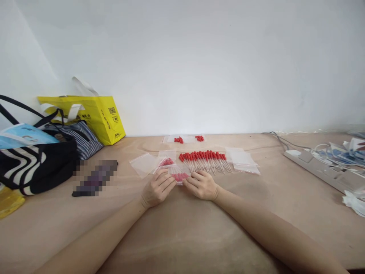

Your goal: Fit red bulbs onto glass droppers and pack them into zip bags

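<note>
Between my hands lies a clear plastic bag (180,177) with several red-topped droppers in it. My left hand (160,187) is closed on the bag's left side, and my right hand (202,185) pinches its right side. Just behind is a row of loose droppers (203,156) with red bulbs and clear stems. Another bag with red bulbs inside (167,162) sits beyond my left hand, beside a flat clear bag (143,165). More flat bags (242,160) are stacked right of the row. Near the wall are bagged droppers (188,139) with red ends on both sides.
At the left stand a yellow bag (107,118), a striped pouch (85,142) and a black bag (37,163); a blurred dark object (95,179) lies in front. A white power strip (316,171) with cables and crumpled white tissue (355,203) are at the right.
</note>
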The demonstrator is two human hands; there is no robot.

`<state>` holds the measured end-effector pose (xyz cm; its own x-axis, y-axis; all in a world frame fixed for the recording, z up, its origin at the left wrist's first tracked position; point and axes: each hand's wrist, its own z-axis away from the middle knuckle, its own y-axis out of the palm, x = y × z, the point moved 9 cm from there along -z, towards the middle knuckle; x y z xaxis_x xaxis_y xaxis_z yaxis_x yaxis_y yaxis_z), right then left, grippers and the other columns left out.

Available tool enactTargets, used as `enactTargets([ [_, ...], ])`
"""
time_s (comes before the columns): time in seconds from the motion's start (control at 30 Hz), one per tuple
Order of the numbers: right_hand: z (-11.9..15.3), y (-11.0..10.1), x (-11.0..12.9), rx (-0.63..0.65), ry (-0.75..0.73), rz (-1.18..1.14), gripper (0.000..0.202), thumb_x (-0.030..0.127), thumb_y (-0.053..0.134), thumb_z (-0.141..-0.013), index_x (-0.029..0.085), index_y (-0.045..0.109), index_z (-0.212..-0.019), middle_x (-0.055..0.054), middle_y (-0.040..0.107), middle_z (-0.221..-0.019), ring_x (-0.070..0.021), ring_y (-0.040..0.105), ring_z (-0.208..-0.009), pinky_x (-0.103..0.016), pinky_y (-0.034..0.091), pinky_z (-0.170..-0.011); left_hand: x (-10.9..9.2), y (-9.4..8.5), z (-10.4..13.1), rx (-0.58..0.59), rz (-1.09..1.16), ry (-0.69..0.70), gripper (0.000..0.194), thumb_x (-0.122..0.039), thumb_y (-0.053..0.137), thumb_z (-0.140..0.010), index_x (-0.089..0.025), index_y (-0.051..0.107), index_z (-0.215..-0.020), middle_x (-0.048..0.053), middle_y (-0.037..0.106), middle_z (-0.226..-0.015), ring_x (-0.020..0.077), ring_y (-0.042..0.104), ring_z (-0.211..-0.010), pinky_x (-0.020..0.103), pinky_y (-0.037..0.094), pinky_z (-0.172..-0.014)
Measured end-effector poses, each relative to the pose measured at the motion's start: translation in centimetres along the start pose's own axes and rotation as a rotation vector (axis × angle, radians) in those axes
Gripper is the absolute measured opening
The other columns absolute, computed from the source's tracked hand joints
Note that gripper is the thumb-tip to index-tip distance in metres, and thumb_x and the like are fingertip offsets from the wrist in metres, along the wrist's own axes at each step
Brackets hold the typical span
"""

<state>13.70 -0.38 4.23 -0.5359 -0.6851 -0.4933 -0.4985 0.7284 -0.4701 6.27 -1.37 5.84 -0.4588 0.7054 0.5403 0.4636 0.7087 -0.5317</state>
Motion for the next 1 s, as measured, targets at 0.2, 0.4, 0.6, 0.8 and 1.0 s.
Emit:
enactTargets([
  [0.2, -0.6, 0.6, 0.6, -0.004, -0.011, -0.004, 0.017, 0.011, 0.042, -0.083, 0.013, 0.056, -0.074, -0.002, 0.057, -0.062, -0.0104, 0.046, -0.060, -0.027, 0.026, -0.052, 0.3, 0.2, 0.5, 0.022, 0.010, 0.000, 0.014, -0.005, 0.048, -0.079, -0.013, 0.057, -0.086, 0.004, 0.066, -0.077, 0.0149, 0.059, -0.075, 0.039, 0.047, -0.078],
  [0.4, -0.5, 0.5, 0.4, -0.026, 0.008, 0.005, 0.014, 0.012, 0.044, -0.082, 0.013, 0.057, -0.076, -0.001, 0.057, -0.062, -0.0108, 0.045, -0.061, -0.027, 0.025, -0.052, 0.6, 0.3, 1.1, 0.013, 0.017, -0.001, 0.015, -0.003, 0.049, -0.077, -0.012, 0.057, -0.087, 0.006, 0.066, -0.076, 0.0154, 0.059, -0.073, 0.037, 0.049, -0.075],
  [0.6, -1.5, 0.4, 1.2, -0.055, -0.002, -0.001, 0.016, 0.011, 0.043, -0.082, 0.012, 0.057, -0.075, -0.001, 0.055, -0.060, -0.0117, 0.044, -0.060, -0.028, 0.025, -0.052, 0.7, 0.2, 0.8, 0.032, 0.028, -0.003, 0.018, -0.006, 0.043, -0.082, -0.015, 0.057, -0.089, 0.004, 0.066, -0.079, 0.0145, 0.059, -0.076, 0.037, 0.049, -0.076],
  [0.8, -2.1, 1.5, 1.2, 0.036, 0.026, -0.010, 0.025, 0.009, 0.035, -0.084, 0.013, 0.052, -0.066, -0.003, 0.052, -0.062, -0.0126, 0.041, -0.059, -0.029, 0.024, -0.052, 0.9, 0.1, 1.0, 0.027, 0.036, -0.024, 0.016, -0.006, 0.045, -0.081, -0.014, 0.057, -0.087, 0.005, 0.066, -0.077, 0.0147, 0.059, -0.075, 0.037, 0.049, -0.076],
  [1.0, -2.1, 2.1, 1.4, 0.122, 0.022, -0.014, 0.027, 0.010, 0.033, -0.085, 0.015, 0.050, -0.064, -0.003, 0.051, -0.060, -0.0131, 0.039, -0.058, -0.029, 0.023, -0.052, 0.8, 0.1, 0.9, 0.006, 0.073, -0.038, 0.016, -0.004, 0.046, -0.079, -0.014, 0.057, -0.085, 0.005, 0.065, -0.076, 0.0145, 0.058, -0.075, 0.037, 0.048, -0.077],
])
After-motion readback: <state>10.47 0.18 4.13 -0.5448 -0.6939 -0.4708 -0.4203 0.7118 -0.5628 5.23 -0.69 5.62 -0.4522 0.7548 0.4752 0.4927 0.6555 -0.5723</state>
